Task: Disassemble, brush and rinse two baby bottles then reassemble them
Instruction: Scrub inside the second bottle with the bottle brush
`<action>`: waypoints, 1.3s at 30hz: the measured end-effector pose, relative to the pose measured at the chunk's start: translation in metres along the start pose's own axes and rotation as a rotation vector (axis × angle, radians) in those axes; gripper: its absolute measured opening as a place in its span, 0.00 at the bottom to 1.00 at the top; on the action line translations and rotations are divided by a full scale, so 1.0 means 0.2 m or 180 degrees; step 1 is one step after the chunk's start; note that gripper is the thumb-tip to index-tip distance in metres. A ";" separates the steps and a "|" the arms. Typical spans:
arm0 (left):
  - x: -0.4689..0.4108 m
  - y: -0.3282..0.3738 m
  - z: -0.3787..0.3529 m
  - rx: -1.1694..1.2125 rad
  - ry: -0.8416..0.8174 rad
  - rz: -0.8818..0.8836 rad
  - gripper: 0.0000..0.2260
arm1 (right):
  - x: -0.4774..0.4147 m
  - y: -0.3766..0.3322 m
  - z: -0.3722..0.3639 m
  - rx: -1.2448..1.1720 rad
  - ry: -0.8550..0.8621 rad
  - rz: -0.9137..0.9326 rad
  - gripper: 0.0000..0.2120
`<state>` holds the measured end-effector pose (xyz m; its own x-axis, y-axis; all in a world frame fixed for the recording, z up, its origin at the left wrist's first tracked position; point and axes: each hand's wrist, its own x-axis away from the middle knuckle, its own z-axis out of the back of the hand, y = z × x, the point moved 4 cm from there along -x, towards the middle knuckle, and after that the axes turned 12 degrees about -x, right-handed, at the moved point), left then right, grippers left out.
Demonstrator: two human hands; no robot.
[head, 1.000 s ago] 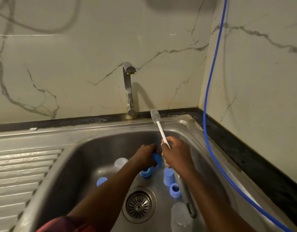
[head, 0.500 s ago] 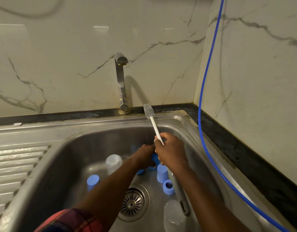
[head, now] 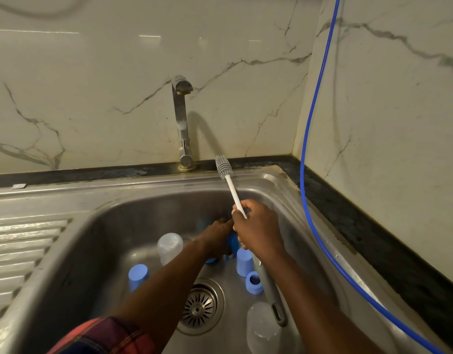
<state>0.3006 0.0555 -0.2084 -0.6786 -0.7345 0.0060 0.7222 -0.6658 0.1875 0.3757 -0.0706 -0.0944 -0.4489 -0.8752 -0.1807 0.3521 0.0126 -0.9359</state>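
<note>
My right hand [head: 258,229] grips the white handle of a small grey-bristled brush [head: 223,166], its head pointing up toward the sink's back rim. My left hand [head: 217,237] holds a blue bottle part [head: 232,241] low in the steel sink [head: 148,200], mostly hidden by both hands. On the sink floor lie two clear bottle bodies [head: 169,247] [head: 262,328], two blue caps [head: 137,275] [head: 244,261] and a blue collar ring [head: 254,282].
A larger grey-handled brush [head: 274,295] lies along the sink's right side. The drain strainer [head: 201,306] sits in the middle. A tap [head: 182,123] stands at the back, with no water running. A blue hose [head: 309,149] runs down the right wall. A ribbed drainboard [head: 21,251] is left.
Both hands stay close together over the blue part. The brush has kept its upright tilt while my view has shifted a little.
</note>
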 end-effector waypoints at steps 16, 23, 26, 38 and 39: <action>0.81 -0.22 0.66 -0.0206 0.0376 0.0698 0.20 | 0.02 -0.03 -0.03 0.0236 -0.0298 0.0047 0.03; 1.11 -0.10 0.58 -0.0293 -0.1835 0.0494 0.22 | 0.09 -0.11 -0.10 0.0426 -0.0648 0.0278 0.02; 1.16 -0.07 0.51 -0.0683 -0.2190 0.0505 0.32 | 0.11 -0.12 -0.13 0.0446 -0.0778 0.0384 0.03; 1.16 -0.13 0.66 0.0501 -0.1029 0.0910 0.20 | 0.16 -0.17 -0.16 0.0619 -0.1078 0.0718 0.08; 1.16 -0.16 0.73 0.0911 -0.0515 0.0998 0.19 | 0.16 -0.17 -0.15 0.0627 -0.1044 0.0760 0.08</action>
<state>0.1003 -0.0741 -0.0693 -0.4615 -0.8497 0.2550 0.8457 -0.3344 0.4160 0.3251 -0.0856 -0.0769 -0.0632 -0.9663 -0.2496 0.5781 0.1684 -0.7984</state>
